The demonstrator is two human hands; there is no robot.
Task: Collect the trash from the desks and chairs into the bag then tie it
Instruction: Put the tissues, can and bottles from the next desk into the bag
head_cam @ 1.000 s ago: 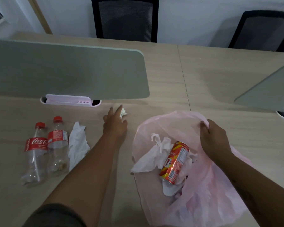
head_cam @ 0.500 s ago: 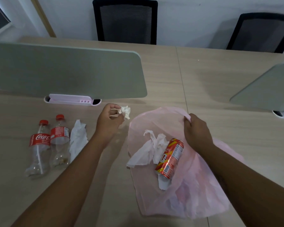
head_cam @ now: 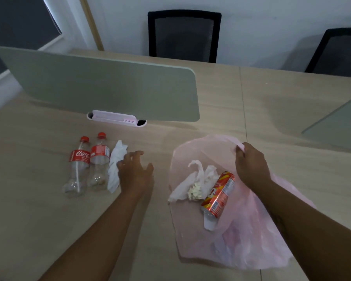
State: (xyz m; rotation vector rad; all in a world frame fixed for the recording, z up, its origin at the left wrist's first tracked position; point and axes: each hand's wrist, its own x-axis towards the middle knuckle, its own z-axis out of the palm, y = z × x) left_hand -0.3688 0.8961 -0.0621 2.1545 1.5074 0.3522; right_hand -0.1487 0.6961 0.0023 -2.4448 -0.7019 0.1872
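Note:
A pink plastic bag (head_cam: 249, 242) lies on the desk with its mouth held up. My right hand (head_cam: 251, 165) is shut on the bag's upper rim. Inside the mouth lie white tissues (head_cam: 182, 189), a small crumpled paper ball (head_cam: 195, 192) and a red and yellow can (head_cam: 218, 194). My left hand (head_cam: 135, 171) hovers with fingers spread, its edge at a white tissue (head_cam: 115, 165) on the desk. Left of that tissue lie two empty clear cola bottles with red caps (head_cam: 77, 167) (head_cam: 99, 161).
A grey-green divider panel (head_cam: 109, 88) stands on a pink holder (head_cam: 116, 118) behind the bottles. A second panel (head_cam: 340, 122) is at the right edge. Two black mesh chairs (head_cam: 183, 35) (head_cam: 340, 51) stand behind the wooden desk (head_cam: 39, 220).
My left hand dropped the crumpled paper ball into the bag, then moved left to the white tissue beside the bottles. My right hand kept hold of the bag's rim.

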